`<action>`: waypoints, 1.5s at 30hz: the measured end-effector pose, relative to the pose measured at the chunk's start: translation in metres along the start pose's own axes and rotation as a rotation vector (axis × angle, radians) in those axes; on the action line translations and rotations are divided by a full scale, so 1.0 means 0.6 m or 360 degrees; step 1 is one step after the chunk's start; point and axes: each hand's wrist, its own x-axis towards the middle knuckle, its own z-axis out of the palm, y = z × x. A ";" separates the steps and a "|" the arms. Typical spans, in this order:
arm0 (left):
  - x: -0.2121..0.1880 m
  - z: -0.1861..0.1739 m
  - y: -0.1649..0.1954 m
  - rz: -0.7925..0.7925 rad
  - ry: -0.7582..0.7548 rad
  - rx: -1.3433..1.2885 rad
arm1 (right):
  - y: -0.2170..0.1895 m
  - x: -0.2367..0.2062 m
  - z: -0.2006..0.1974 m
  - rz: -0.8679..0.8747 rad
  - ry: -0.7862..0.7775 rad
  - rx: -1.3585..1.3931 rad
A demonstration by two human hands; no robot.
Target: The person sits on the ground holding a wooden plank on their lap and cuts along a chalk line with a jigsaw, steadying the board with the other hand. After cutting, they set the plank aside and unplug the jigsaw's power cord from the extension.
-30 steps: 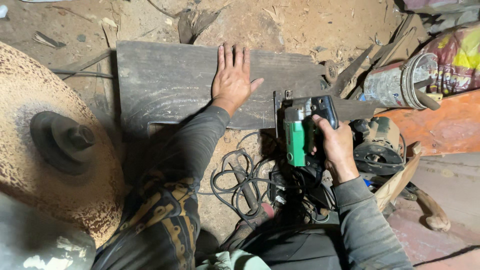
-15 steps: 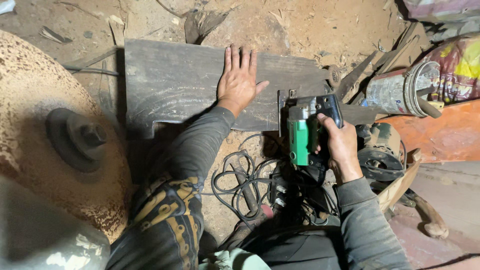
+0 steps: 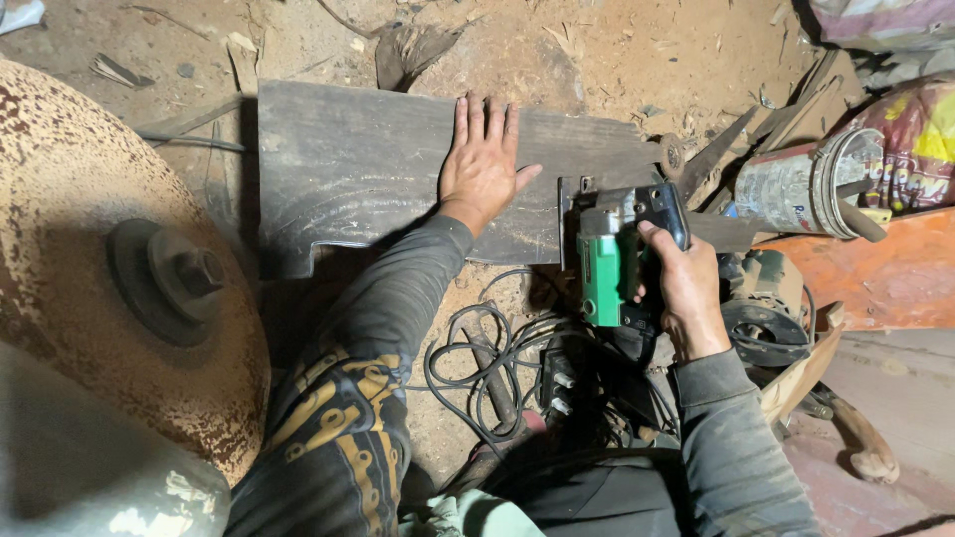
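Dusty reddish dirt floor (image 3: 637, 60), strewn with wood chips and splinters, fills the far part of the view. On it lies a dark grey board (image 3: 368, 169), flat and weathered, with curved grain marks and a notch cut from its near left corner. The left hand (image 3: 482, 164) lies palm down on the board's right half, its 4 fingers stretched far-ward and close together, thumb spread to the right. It presses flat and grips nothing.

Just right of that hand, at the board's right end, sits a green and black saw (image 3: 617, 259) with a metal base plate resting on the wood. The right hand (image 3: 681, 283) is clamped around the saw's black handle from the right, fingers wrapped over the top. The 2 hands are near each other but apart.

A black cord (image 3: 477, 363) loops in loose coils on the dirt near the person, between both grey sleeves. At left stands a big round rusty disc (image 3: 109, 278), rough and pitted, with a dark hub and bolt in its middle. Far right lies a grimy bucket (image 3: 801, 189) on its side, beside a printed sack (image 3: 920, 149). An orange plank (image 3: 885, 273) runs along the right, with an old motor (image 3: 766, 308) just near the right hand.
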 end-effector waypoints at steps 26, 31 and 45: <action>0.003 0.001 0.000 -0.0022 -0.0036 -0.0020 | -0.019 0.008 0.002 -0.0002 -0.0025 -0.0067; 0.001 0.004 -0.001 -0.0026 0.0013 -0.0047 | -0.010 -0.003 -0.008 0.0055 -0.0020 -0.0045; -0.017 -0.011 -0.001 0.0147 -0.0091 -0.0131 | 0.029 -0.175 -0.097 0.0266 -0.0015 0.0080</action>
